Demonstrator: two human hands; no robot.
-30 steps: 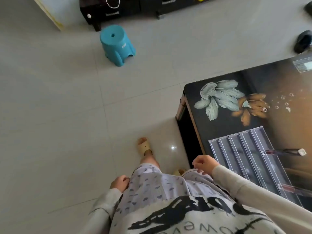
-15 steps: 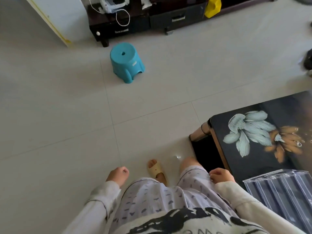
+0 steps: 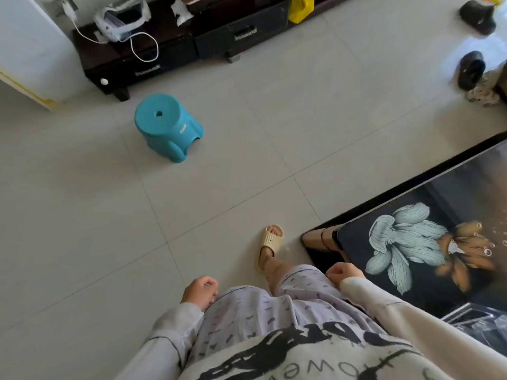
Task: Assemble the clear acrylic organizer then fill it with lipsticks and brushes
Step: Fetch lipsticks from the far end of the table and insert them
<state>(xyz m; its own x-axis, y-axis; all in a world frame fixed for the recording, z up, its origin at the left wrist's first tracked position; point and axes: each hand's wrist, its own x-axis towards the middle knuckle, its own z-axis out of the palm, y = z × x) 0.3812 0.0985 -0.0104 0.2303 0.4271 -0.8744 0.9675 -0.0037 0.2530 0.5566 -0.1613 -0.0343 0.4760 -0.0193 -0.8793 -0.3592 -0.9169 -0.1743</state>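
A corner of the clear acrylic organizer [image 3: 478, 320] shows at the lower right, lying on the dark glass table [image 3: 428, 292] with the painted flower. No lipsticks or brushes are in view. My left hand [image 3: 200, 292] hangs by my left thigh over the floor, fingers loosely curled and holding nothing. My right hand [image 3: 344, 272] hangs by my right thigh beside the table's near corner, also loosely curled with nothing in it. Both hands are well away from the organizer.
A teal plastic stool [image 3: 167, 127] stands on the tiled floor ahead. A dark low cabinet [image 3: 175, 48] with a white cable and a plastic bag runs along the far wall. Dark shoes [image 3: 472, 68] lie at the far right. My sandalled foot [image 3: 270, 242] is near the table corner.
The view has swung left and up, away from the table, so most of the organizer has left the frame. Both hands stay curled at my sides as I step.
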